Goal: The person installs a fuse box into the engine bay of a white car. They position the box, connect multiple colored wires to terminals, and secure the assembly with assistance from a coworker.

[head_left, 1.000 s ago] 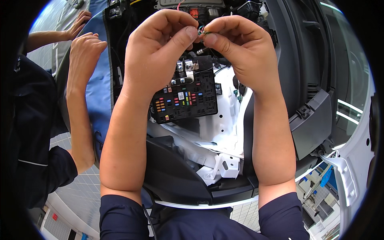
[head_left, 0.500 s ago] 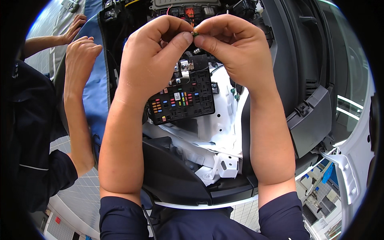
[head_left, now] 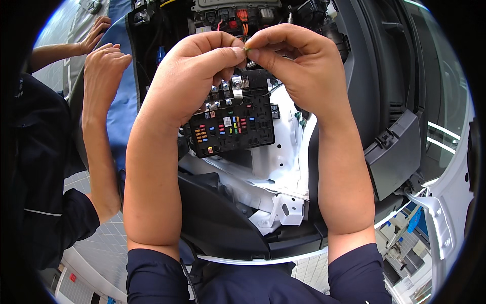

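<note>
My left hand (head_left: 197,66) and my right hand (head_left: 298,63) meet fingertip to fingertip over the engine bay. Both are closed in a pinch on a small greenish piece (head_left: 247,49), mostly covered by the fingers; its kind does not show. Below them lies a black fuse box (head_left: 260,121) with several coloured fuses and bare metal studs along its far side. Part of its left edge is hidden by my left wrist. Neither hand appears to touch the box.
Orange cables (head_left: 243,16) and a grey metal housing (head_left: 235,4) lie beyond my hands. White bodywork (head_left: 288,152) and a white bracket (head_left: 289,210) are nearer me. At left, another person's forearm (head_left: 98,137) rests by a blue fender cover (head_left: 120,147). Black trim (head_left: 395,157) stands at right.
Both hands have come slightly nearer, still pinching the small piece. My left hand has turned a little, its thumb lying flatter. More of the orange cables shows beyond them.
</note>
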### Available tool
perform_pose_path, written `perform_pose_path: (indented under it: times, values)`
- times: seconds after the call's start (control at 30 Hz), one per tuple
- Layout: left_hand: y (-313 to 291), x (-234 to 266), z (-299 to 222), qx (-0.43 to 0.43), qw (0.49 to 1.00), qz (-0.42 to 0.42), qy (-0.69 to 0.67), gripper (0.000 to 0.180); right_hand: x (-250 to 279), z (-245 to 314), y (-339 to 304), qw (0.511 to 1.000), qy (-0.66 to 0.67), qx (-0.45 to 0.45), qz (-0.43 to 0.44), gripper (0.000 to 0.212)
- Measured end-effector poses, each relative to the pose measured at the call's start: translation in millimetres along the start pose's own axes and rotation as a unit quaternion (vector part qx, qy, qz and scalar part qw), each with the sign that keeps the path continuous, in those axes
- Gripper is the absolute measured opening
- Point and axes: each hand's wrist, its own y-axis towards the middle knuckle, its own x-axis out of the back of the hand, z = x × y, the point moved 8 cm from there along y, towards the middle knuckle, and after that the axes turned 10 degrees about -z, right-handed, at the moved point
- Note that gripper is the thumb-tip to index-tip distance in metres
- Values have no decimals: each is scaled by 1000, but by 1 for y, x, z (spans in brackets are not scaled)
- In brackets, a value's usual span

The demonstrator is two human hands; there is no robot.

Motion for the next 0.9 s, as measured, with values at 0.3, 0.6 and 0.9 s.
perform_pose_path:
  times: [0.3,0.6,0.9]
  values:
    - [-11,-6,-33,-263,930,-130,223,19,9,-16,2,989,78,-123,-28,17]
    - [-31,-19,-55,-487,778,-185,351,25,3,-26,-2,968,154,-198,-5,19]
    - [-32,-19,-59,-539,741,-185,355,12,4,-26,-1,969,167,-182,-8,16]
